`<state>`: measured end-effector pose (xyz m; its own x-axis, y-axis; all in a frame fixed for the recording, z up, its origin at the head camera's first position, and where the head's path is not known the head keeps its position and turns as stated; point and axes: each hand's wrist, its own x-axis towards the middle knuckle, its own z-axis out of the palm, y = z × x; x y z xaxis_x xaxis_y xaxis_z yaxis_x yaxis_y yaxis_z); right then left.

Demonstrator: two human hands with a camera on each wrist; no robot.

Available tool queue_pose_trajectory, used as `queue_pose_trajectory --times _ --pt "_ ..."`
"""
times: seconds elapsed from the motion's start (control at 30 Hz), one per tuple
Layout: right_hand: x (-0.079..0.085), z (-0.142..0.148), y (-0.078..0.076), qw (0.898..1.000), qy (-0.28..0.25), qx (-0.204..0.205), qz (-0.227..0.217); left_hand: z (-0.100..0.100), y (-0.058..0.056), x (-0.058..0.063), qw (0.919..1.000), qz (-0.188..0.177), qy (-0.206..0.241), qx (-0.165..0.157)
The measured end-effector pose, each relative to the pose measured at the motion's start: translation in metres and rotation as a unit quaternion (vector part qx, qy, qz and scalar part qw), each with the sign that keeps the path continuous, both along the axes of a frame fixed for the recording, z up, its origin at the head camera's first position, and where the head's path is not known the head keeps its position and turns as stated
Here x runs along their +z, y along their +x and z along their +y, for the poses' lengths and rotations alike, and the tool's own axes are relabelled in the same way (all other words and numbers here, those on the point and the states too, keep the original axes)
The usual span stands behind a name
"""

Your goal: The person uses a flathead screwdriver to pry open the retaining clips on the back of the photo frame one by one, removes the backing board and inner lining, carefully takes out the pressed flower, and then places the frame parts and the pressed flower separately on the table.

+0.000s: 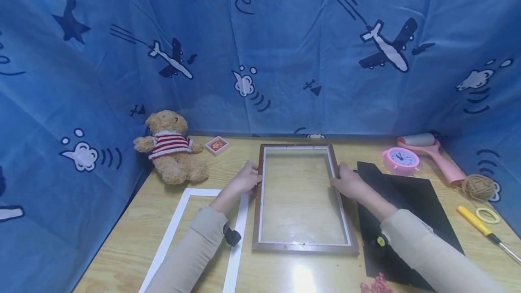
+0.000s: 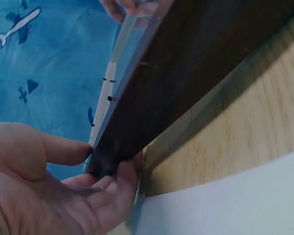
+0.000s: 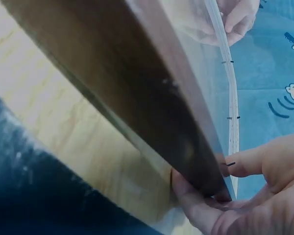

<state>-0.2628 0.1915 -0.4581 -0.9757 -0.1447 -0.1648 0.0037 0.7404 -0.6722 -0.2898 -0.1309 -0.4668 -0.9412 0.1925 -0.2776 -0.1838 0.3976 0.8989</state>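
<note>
A brown picture frame [image 1: 305, 248] with a white inner edge and a clear pane [image 1: 301, 198] lies between my two hands. My left hand [image 1: 246, 177] grips its left side, and the left wrist view shows the thumb at the top edge and fingers curled underneath. On the opposite side, my right hand [image 1: 350, 181] holds the frame's edge between thumb and fingers. Small dark tabs [image 3: 228, 62] stick out along the inner edge. A shadow runs under the brown side in the left wrist view.
A white mat border [image 1: 203, 192] lies under my left forearm. Black backing board [image 1: 423, 202] sits beneath my right forearm. Around them are a teddy bear [image 1: 171, 148], small box [image 1: 217, 145], pink clock [image 1: 400, 161], lint roller [image 1: 439, 155], twine [image 1: 479, 187], tape ring [image 1: 487, 215] and yellow-handled screwdriver [image 1: 474, 220].
</note>
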Motion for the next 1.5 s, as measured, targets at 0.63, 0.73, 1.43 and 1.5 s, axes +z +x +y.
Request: queue_pose_trajectory --times 0.63,0.73,1.43,1.5 --pt "-0.008 0.017 -0.004 0.978 -0.157 -0.038 -0.13 -0.012 -0.008 -0.002 0.9528 -0.133 0.273 -0.018" --pt "-0.008 0.017 -0.003 0.979 -0.162 -0.035 -0.122 -0.012 -0.008 -0.003 0.9488 -0.138 0.282 -0.035" --pt "-0.016 0.028 -0.016 0.894 -0.394 -0.007 -0.211 -0.01 -0.015 -0.017 0.9385 -0.166 0.303 -0.016" --pt "-0.017 0.029 -0.017 0.881 -0.417 -0.013 -0.223 -0.009 -0.015 -0.016 0.9399 -0.162 0.3 -0.017"
